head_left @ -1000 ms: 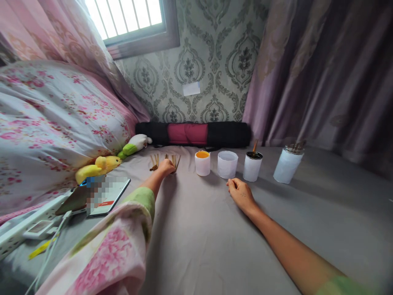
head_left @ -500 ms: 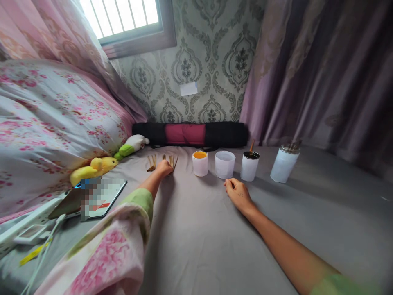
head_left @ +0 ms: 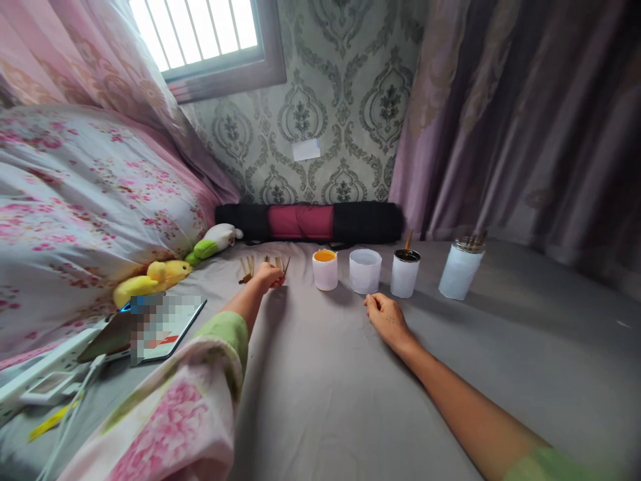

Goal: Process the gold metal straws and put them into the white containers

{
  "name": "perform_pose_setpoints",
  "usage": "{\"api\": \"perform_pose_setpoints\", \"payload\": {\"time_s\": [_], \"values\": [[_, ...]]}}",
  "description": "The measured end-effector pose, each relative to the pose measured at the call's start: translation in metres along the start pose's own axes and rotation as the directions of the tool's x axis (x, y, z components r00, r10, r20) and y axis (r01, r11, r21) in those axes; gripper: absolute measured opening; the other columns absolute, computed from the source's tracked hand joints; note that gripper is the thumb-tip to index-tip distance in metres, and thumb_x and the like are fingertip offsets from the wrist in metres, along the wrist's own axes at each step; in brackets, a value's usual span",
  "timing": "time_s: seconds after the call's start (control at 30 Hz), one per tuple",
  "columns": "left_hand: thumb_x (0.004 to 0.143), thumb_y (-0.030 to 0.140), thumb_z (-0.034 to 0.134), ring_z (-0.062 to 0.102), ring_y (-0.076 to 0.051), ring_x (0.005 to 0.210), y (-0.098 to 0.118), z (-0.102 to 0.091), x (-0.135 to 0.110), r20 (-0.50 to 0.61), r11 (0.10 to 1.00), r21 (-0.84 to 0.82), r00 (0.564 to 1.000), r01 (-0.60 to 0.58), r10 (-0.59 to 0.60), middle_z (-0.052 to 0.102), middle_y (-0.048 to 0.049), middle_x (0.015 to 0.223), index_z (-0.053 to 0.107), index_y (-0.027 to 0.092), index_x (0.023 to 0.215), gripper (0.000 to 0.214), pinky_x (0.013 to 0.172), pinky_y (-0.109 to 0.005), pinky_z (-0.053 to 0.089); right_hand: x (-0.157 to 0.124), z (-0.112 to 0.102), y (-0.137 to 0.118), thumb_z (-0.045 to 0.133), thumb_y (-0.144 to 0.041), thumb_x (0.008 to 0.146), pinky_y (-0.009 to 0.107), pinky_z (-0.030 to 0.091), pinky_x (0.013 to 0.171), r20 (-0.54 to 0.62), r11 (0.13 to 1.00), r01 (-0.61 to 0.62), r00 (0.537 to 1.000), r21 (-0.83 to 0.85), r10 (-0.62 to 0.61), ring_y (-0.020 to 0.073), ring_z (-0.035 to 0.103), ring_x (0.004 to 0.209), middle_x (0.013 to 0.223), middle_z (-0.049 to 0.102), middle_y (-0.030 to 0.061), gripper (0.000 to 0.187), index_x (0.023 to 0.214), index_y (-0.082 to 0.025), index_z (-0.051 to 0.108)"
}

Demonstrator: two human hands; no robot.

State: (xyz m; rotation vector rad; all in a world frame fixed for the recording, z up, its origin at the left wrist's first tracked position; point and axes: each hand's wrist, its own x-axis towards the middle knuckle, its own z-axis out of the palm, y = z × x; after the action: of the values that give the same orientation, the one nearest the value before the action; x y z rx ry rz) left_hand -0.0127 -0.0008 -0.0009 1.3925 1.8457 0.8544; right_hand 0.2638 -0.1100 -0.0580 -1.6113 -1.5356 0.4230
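My left hand (head_left: 269, 274) reaches far forward on the grey sheet and rests with curled fingers on a scatter of thin brown sticks (head_left: 249, 266); whether it grips any I cannot make out. My right hand (head_left: 384, 316) lies loosely curled on the sheet in front of a row of white cups. The row holds a cup with orange paint (head_left: 325, 268), an empty-looking cup (head_left: 365, 270), a cup of dark liquid with a stick in it (head_left: 404, 272), and a taller container holding several sticks (head_left: 459, 269).
A floral quilt (head_left: 85, 207) rises on the left with two plush toys (head_left: 150, 278) beside it. A tablet (head_left: 165, 321) and cables lie at the near left. A black and red bolster (head_left: 308, 222) lines the wall. Curtains hang on the right.
My left hand has drawn slightly back over the sticks and curled more. The view has shifted a little; my right hand stays where it was.
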Motion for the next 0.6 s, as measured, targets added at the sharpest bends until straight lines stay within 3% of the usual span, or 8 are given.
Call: {"api": "perform_pose_setpoints", "payload": {"time_s": [0.1,0.23,0.3,0.43,0.6], "values": [[0.074,0.011,0.053,0.057,-0.012,0.062,0.001,0.003,-0.004,0.046,0.981,-0.179,0.997,0.071,-0.064,0.060,-0.0079,0.068,0.057,0.007,0.078,0.007,0.057,-0.021,0.046,0.000,0.000,0.000,0.034,-0.038,0.080,0.022,0.033,0.051,0.001,1.000,0.006,1.000,0.002,-0.006,0.0134,0.053,0.056,0.066,0.062,0.0040,0.033,0.072,-0.018,0.060],[0.081,0.027,0.050,0.055,-0.017,0.087,0.000,0.011,-0.008,0.088,0.919,-0.367,0.989,0.144,-0.120,0.055,-0.0107,0.103,0.051,0.010,0.106,0.030,0.073,-0.034,0.047,0.000,0.000,-0.001,0.034,-0.038,0.080,0.022,0.033,0.051,-0.003,1.000,0.009,1.000,0.000,-0.009,0.0133,0.053,0.055,0.065,0.062,0.0039,0.034,0.072,-0.018,0.060],[0.081,0.031,0.049,0.053,-0.019,0.092,-0.002,0.017,-0.009,0.093,0.880,-0.446,0.986,0.166,-0.138,0.051,-0.0105,0.110,0.049,0.012,0.111,0.035,0.076,-0.038,0.046,0.000,-0.001,-0.001,0.034,-0.038,0.080,0.022,0.033,0.051,-0.002,1.000,0.010,1.000,-0.001,-0.010,0.0134,0.053,0.055,0.066,0.062,0.0040,0.034,0.072,-0.018,0.060],[0.082,0.029,0.048,0.054,-0.018,0.091,-0.005,0.026,-0.010,0.093,0.798,-0.574,0.982,0.185,-0.161,0.052,-0.0094,0.108,0.049,0.013,0.110,0.033,0.075,-0.038,0.046,-0.001,-0.002,-0.002,0.034,-0.038,0.079,0.022,0.032,0.050,0.005,1.000,0.002,1.000,-0.008,-0.002,0.0135,0.053,0.055,0.066,0.062,0.0040,0.033,0.072,-0.018,0.060],[0.072,0.002,0.054,0.057,-0.008,0.058,-0.005,0.030,-0.017,0.081,0.695,-0.699,0.984,0.169,-0.157,0.058,-0.0055,0.070,0.055,0.007,0.086,0.014,0.058,-0.018,0.048,-0.001,-0.001,-0.001,0.034,-0.038,0.080,0.022,0.032,0.051,0.002,1.000,0.009,1.000,-0.004,-0.009,0.0137,0.052,0.055,0.066,0.062,0.0041,0.033,0.071,-0.018,0.060]]}}
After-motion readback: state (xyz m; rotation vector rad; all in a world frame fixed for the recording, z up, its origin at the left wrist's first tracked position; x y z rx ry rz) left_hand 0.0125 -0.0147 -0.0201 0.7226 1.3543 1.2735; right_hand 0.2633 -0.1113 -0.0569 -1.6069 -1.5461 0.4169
